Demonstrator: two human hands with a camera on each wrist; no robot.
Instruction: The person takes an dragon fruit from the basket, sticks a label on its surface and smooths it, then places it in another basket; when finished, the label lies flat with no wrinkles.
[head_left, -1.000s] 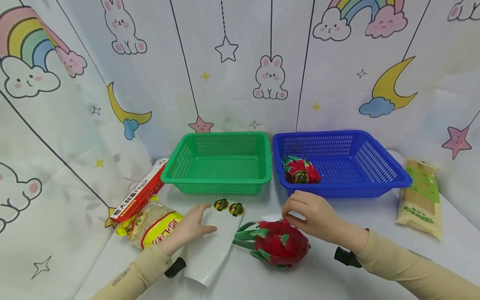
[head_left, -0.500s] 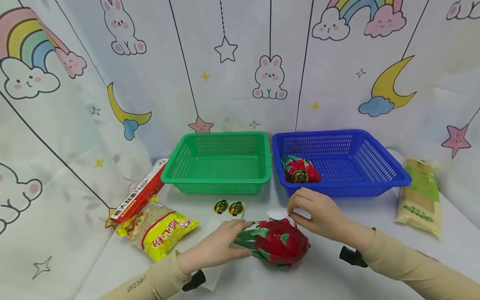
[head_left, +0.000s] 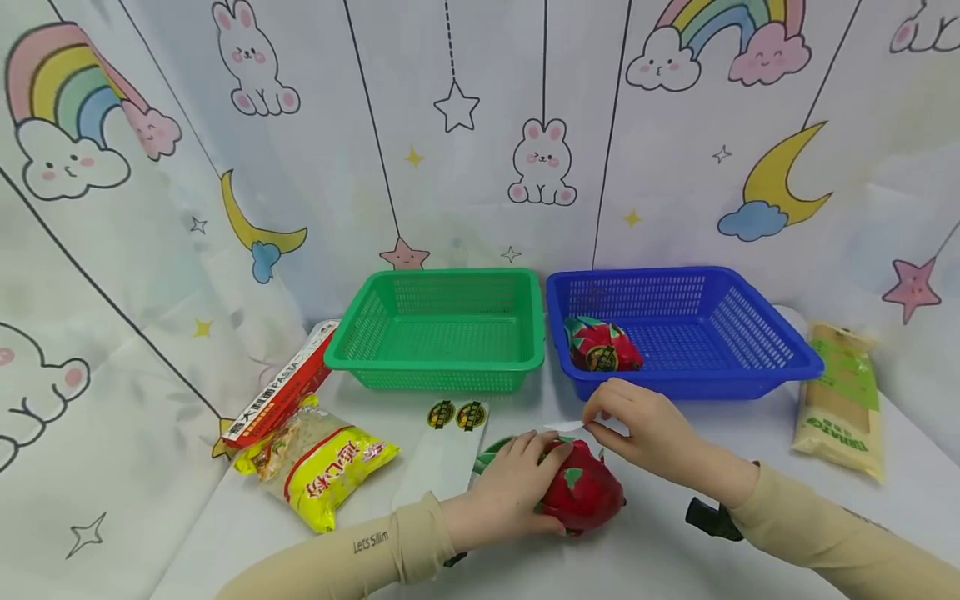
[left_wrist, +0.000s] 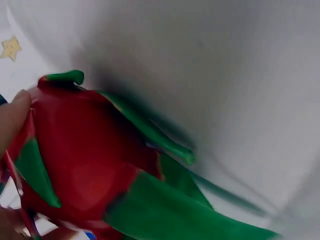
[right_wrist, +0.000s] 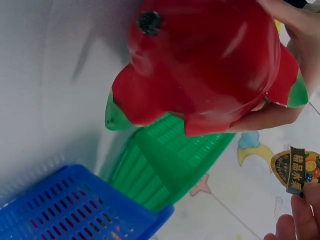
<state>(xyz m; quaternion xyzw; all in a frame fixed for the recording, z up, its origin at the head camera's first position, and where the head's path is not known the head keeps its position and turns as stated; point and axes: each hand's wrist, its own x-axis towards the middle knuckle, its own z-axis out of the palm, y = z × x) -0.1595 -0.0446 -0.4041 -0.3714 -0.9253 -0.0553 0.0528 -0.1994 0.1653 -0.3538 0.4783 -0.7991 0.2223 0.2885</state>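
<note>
My left hand (head_left: 510, 492) grips a red dragon fruit (head_left: 588, 496) with green leaf tips, fingers over its top and thumb on the near side. In the left wrist view the dragon fruit (left_wrist: 95, 155) lies close, its long green leaves pointing right. Beyond it my right hand (head_left: 637, 425) pinches a sticker (head_left: 562, 426) by its edge, just above the fruit's far side. The right wrist view shows the sticker (right_wrist: 297, 170) as a round black-and-gold label with fruit pictures. Left of the fruit lies a white backing strip (head_left: 442, 458) with two more round labels.
A green basket (head_left: 435, 365) stands at the back. Beside it, a blue basket (head_left: 697, 387) holds another dragon fruit (head_left: 600, 343) bearing a label. At left lie a yellow food bag (head_left: 330, 467) and a red pasta box (head_left: 285, 387); at right, a beige-green packet (head_left: 840, 404).
My left hand has moved right from the backing strip and now grips the dragon fruit. The right hand has shifted slightly right with the sticker, whose pale side now shows as a thin sliver.
</note>
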